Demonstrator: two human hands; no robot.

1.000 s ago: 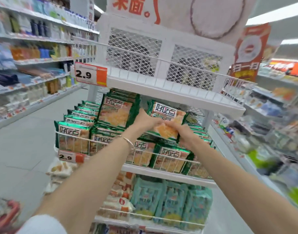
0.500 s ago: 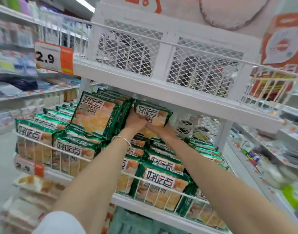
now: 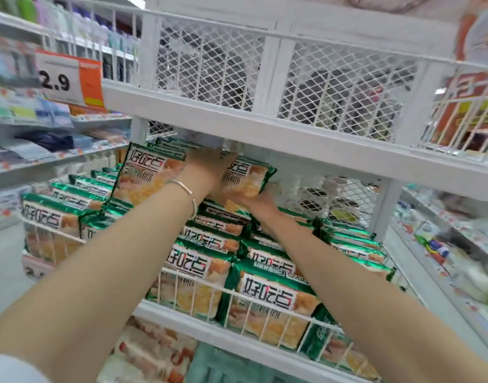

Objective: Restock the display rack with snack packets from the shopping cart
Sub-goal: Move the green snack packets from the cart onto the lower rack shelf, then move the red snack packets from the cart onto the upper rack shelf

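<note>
Both my hands hold one green snack packet (image 3: 248, 181) deep in the middle tier of the white display rack (image 3: 223, 324), just under the upper shelf. My left hand (image 3: 209, 167), with a thin bracelet on the wrist, grips its top left side. My right hand (image 3: 258, 201) supports it from below at the right. Several more green packets (image 3: 267, 299) lie stacked in rows behind the wire front rail, and another stack (image 3: 146, 178) stands just left of the held one. The shopping cart is out of view.
The rack's top tier (image 3: 265, 111) has a white mesh back and shows no packets. An orange 2.9 price tag (image 3: 68, 78) hangs at its left corner. Teal and white packets (image 3: 154, 355) fill the tier below. Store shelves (image 3: 43, 161) run along both sides of the aisle.
The view has closed in on the rack. Both hands have pushed the green packet further back and up onto the stack beneath the upper shelf.
</note>
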